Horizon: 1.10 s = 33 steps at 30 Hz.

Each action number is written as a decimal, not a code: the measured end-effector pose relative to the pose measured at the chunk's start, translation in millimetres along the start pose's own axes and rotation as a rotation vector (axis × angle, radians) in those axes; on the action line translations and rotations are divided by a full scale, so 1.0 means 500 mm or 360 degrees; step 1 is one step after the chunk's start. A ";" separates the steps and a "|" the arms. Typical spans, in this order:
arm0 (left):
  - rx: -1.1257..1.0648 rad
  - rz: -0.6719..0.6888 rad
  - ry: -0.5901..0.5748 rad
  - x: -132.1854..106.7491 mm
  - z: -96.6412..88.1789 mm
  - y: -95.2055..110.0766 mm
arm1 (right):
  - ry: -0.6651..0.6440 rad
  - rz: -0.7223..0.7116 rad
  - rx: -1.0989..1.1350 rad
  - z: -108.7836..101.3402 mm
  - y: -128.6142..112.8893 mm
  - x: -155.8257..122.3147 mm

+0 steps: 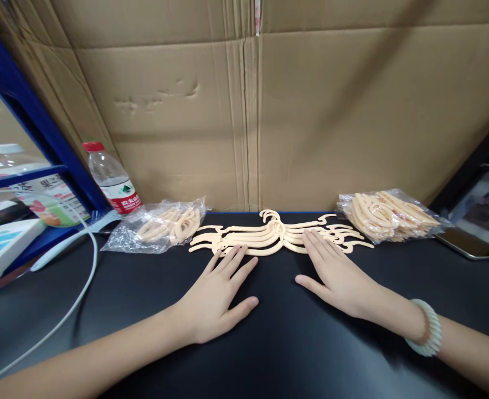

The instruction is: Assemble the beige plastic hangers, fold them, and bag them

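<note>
Several cream-coloured plastic clothes hangers (252, 238) lie overlapped in a row at the back of the black table, their hooks bunched together in the middle. My left hand (219, 296) rests flat with fingers spread, its fingertips at the near edge of the hangers' left half. On the other side my right hand (339, 274) lies flat too, fingertips over the right part of the hangers and thumb out to the side. Neither hand grips anything. A coiled pale band (426, 328) circles my right wrist. Parts of the right-hand hangers are hidden under my fingers.
A clear bag (161, 224) with some hangers sits at left, and a fuller bag of hangers (387, 215) at right beside a phone (471, 246). A red-capped bottle (113, 180), a white cable (84, 288) and a blue frame are at left. Cardboard (165, 122) walls the back.
</note>
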<state>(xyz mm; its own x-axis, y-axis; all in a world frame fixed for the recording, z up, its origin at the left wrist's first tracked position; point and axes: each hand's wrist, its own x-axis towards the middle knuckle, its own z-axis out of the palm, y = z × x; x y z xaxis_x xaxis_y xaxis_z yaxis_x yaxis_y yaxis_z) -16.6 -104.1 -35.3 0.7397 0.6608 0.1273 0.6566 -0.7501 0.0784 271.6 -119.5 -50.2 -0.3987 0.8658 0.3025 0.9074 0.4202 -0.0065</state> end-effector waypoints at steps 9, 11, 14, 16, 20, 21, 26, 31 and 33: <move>0.0003 -0.0034 -0.0064 0.007 -0.009 -0.008 | -0.0235 0.0045 0.0120 0.006 0.021 0.018; -0.0003 -0.0010 -0.0029 0.005 -0.006 -0.012 | -0.0222 0.0041 0.0137 0.007 0.022 0.019; 0.0002 0.0009 -0.0009 0.004 -0.003 -0.014 | -0.0205 0.0041 0.0149 0.009 0.023 0.018; 0.0015 -0.0003 -0.0060 0.007 -0.006 -0.014 | -0.0203 0.0042 0.0148 0.010 0.023 0.017; -0.0006 -0.0031 -0.0136 0.013 -0.015 -0.013 | -0.0189 0.0036 0.0141 0.012 0.022 0.017; -0.0016 -0.0033 -0.0136 0.013 -0.016 -0.012 | -0.0183 0.0038 0.0143 0.013 0.022 0.018; -0.0019 -0.0050 -0.0150 0.013 -0.017 -0.012 | -0.0157 0.0053 0.0163 0.016 0.024 0.018; -0.0016 -0.0048 -0.0162 0.014 -0.019 -0.013 | -0.0161 0.0056 0.0169 0.016 0.023 0.017; -0.0012 -0.0052 -0.0161 0.014 -0.020 -0.014 | -0.0176 0.0057 0.0161 0.014 0.022 0.018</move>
<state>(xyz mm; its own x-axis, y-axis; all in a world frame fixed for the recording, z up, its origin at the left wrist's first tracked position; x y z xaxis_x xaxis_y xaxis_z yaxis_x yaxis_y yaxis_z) -17.4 -94.6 -25.1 0.7295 0.6836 0.0238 0.6796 -0.7283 0.0882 277.2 -105.1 -54.5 -0.3836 0.9030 0.1936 0.9055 0.4090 -0.1134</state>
